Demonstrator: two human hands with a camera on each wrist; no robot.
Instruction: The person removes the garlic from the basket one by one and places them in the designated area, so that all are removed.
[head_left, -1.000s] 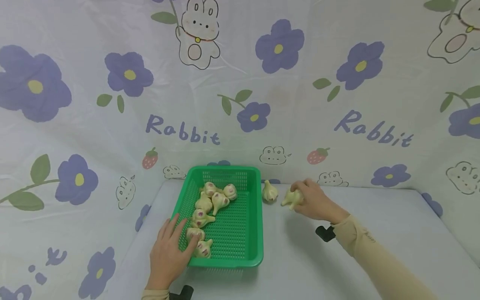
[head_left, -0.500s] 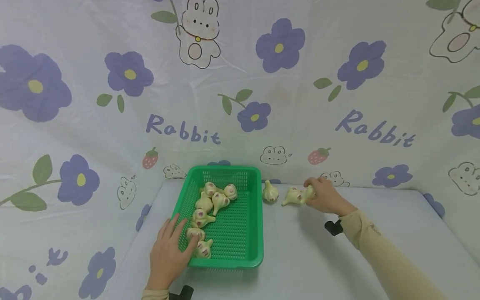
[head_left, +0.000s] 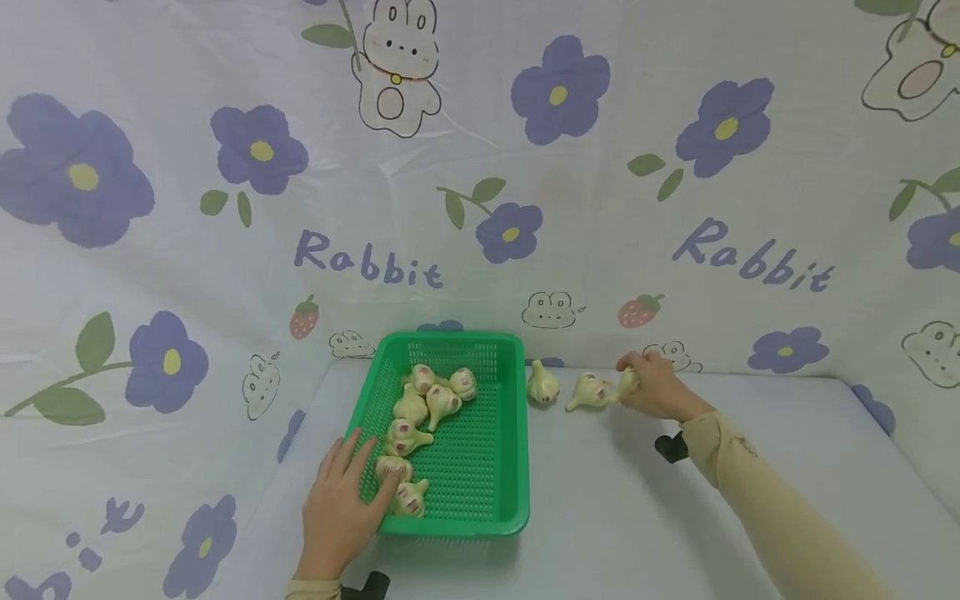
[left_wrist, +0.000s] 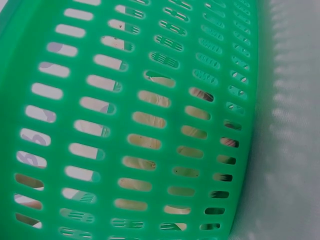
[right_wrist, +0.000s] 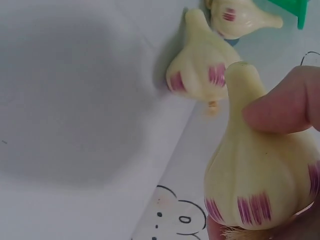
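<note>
My left hand (head_left: 337, 500) lies over the left rim of the green plastic basket (head_left: 512, 467), fingers extended, with the thumb inside over a garlic bulb. Several garlic bulbs (head_left: 402, 435) with purple marks lie along the basket's left side and back. My right hand (head_left: 654, 385) pinches another garlic bulb (right_wrist: 260, 165) right of the basket. In the right wrist view the thumb presses its neck and fingers show beneath its root end. Beside it on the table are a garlic bulb (head_left: 590, 392) lying on its side and an upright one (head_left: 542, 384) next to the basket.
A white cloth printed with flowers and rabbits (head_left: 555, 167) hangs behind the white table (head_left: 600, 517). In the left wrist view the slotted basket wall (left_wrist: 110, 120) fills most of the picture, with pale bulbs behind its slots.
My right hand has moved right, uncovering the middle garlic bulb, and now holds a bulb to the right of it. The left hand has stayed on the basket.
</note>
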